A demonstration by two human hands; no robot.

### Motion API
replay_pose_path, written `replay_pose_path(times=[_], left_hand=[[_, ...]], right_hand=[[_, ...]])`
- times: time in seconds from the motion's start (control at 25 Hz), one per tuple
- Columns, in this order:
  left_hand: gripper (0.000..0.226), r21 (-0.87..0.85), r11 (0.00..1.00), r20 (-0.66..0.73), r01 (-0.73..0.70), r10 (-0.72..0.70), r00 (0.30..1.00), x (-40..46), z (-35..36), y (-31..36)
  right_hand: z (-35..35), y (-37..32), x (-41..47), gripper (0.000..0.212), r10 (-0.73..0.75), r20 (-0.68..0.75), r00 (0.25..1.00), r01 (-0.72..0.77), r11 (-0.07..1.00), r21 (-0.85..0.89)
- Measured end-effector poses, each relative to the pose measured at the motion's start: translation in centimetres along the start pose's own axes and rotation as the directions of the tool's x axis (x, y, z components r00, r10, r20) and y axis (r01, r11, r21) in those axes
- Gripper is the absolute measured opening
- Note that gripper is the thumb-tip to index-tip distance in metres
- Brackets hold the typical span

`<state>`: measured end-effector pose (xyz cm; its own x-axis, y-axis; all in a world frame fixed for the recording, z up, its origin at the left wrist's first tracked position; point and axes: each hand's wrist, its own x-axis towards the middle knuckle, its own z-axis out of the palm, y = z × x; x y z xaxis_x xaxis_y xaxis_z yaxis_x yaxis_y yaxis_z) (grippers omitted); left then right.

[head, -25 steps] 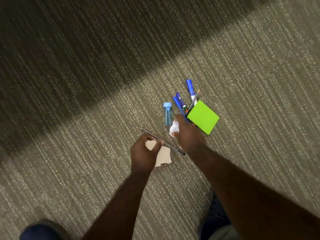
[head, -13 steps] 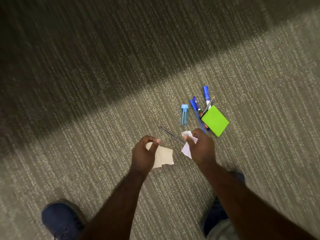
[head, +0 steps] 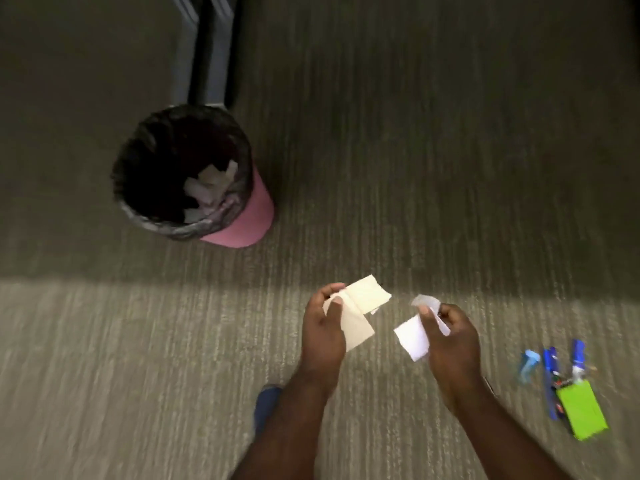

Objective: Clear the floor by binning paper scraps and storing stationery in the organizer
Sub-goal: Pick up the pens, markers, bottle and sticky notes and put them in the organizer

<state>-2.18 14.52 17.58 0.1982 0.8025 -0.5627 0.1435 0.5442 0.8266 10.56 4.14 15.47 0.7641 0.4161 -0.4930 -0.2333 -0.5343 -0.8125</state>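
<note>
My left hand (head: 323, 327) is shut on cream paper scraps (head: 363, 299), held above the carpet. My right hand (head: 450, 341) is shut on white paper scraps (head: 412, 336). A pink bin (head: 249, 220) with a black liner stands up and to the left of my hands, with pale scraps lying inside. At the lower right on the floor lie a green sticky-note pad (head: 581, 412), blue pens (head: 550, 379), a blue marker (head: 577, 355) and a small light-blue bottle (head: 528, 367). No organizer is in view.
Grey striped carpet (head: 138, 375) covers the floor, shadowed in the upper half. Dark furniture legs (head: 207, 46) rise behind the bin. My blue shoe (head: 265, 403) shows beneath my left forearm.
The view has swung left, bringing the bin into sight and pushing the stationery to the lower right. Both hands have lifted away from the floor with their scraps. The thin black pen is out of sight.
</note>
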Motion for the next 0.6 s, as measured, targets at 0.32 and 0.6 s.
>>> replay_pose_path(times=[0.32,0.6], left_hand=[[0.012,-0.229,0.956,-0.448,-0.182,0.062,0.892,7.3,-15.9,11.5],[0.025,-0.163,0.976,-0.507,-0.145,0.043,0.861,15.7,-20.1,16.9]], right_hand=[[21.4,-13.4,-2.4,0.005,-0.192,0.350,0.917,0.220,0.975,-0.042],[31.5,-21.0,0.4,0.026,-0.245,0.407,0.880,0.386,0.868,-0.311]])
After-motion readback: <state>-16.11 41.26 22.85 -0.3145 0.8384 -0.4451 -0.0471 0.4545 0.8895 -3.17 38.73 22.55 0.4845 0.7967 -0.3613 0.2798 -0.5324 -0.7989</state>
